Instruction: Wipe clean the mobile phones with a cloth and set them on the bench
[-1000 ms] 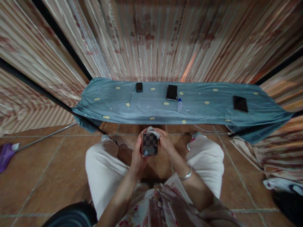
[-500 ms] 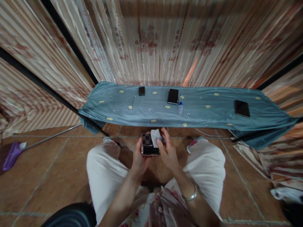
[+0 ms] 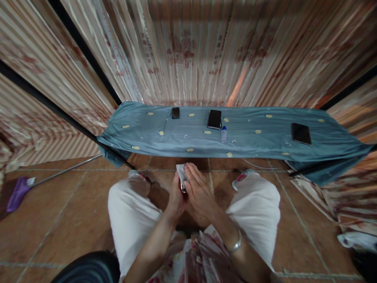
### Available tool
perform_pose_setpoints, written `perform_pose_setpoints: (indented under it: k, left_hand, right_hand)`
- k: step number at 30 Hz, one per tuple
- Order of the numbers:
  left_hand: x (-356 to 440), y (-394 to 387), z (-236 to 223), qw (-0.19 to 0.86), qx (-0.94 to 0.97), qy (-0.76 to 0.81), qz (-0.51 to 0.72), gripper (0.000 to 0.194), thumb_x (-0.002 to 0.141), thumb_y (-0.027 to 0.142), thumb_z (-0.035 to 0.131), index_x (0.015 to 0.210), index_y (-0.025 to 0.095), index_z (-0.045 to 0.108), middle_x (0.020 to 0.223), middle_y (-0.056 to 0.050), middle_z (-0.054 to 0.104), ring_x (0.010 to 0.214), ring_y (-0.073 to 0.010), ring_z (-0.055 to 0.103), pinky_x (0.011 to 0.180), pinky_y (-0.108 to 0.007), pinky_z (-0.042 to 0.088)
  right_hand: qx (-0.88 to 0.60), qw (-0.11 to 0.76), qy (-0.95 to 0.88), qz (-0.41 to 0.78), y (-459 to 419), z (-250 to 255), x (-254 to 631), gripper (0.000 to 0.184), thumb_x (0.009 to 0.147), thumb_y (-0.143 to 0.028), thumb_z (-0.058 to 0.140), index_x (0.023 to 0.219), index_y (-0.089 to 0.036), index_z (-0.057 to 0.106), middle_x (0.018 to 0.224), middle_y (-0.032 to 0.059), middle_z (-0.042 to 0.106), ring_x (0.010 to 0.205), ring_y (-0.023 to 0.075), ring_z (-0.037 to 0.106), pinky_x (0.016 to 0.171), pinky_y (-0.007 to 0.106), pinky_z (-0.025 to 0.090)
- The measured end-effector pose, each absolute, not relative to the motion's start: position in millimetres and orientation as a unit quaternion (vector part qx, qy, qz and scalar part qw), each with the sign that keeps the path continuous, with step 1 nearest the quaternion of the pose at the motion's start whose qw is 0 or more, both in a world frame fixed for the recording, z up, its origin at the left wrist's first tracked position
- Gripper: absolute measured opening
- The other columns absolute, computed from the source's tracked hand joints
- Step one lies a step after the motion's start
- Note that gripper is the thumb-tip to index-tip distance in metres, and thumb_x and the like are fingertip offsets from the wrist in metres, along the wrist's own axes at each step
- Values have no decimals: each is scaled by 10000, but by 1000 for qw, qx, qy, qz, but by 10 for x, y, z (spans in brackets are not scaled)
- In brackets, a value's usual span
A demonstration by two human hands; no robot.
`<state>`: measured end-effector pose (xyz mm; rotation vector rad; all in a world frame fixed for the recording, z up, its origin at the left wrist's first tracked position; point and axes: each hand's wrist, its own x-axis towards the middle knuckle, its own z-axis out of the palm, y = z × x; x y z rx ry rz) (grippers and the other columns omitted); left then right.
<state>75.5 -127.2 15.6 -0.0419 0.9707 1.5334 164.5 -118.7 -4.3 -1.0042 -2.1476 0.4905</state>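
Observation:
Between my knees, my left hand [image 3: 176, 196] is closed around the left side of a small phone [image 3: 183, 188]. Only a shiny edge of the phone shows now; its checkered and glossy black face is covered. A white wiping cloth [image 3: 180, 170] lies over the face. My right hand [image 3: 198, 187] presses the cloth down with its fingers held together and covers most of the phone. A silver bangle sits on my right wrist.
A bench with a blue cloth [image 3: 176, 143] stands ahead. On it are a small black device [image 3: 175, 113], a black case [image 3: 215, 118], a blue-capped bottle [image 3: 224, 134] and a dark tablet-like thing [image 3: 301, 133]. Black poles [image 3: 85, 55] flank it. A purple broom head [image 3: 18, 194] lies left.
My right hand has moved left with the cloth and now covers the phone's face. The phone has tilted, so only its edge shows. Things on the bench have stayed put.

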Motion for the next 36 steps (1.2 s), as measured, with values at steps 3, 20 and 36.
perform_pose_setpoints:
  k: [3,20,36]
  left_hand:
    - [734,-1288,102,608,22,406,682,279,899,242,437,885,164,704,886,-20,726,967,-136,661,962,-228,433]
    - [574,-1250,108,648,-33,343,679,327,926,330,439,1023,127,676,892,-99,739,832,-194,697,835,-310,512]
    - [692,-1324,47,632,-36,382,673,316,947,285,392,946,156,680,857,-45,732,772,-124,689,770,-223,517]
  right_hand:
    - [-367,349,-840,195,-1248,-3,1588,497,990,-240,332,1477,-145,312,1483,138,415,1405,221,335,1144,472,359]
    - [-349,407,-833,137,-1367,-279,1855,562,952,-122,409,1487,-244,287,1436,91,487,1377,225,389,1102,475,425]
    - [-342,390,-835,183,-1431,-53,1750,425,950,-123,365,1357,-201,459,1456,101,457,1431,220,279,1124,504,366]
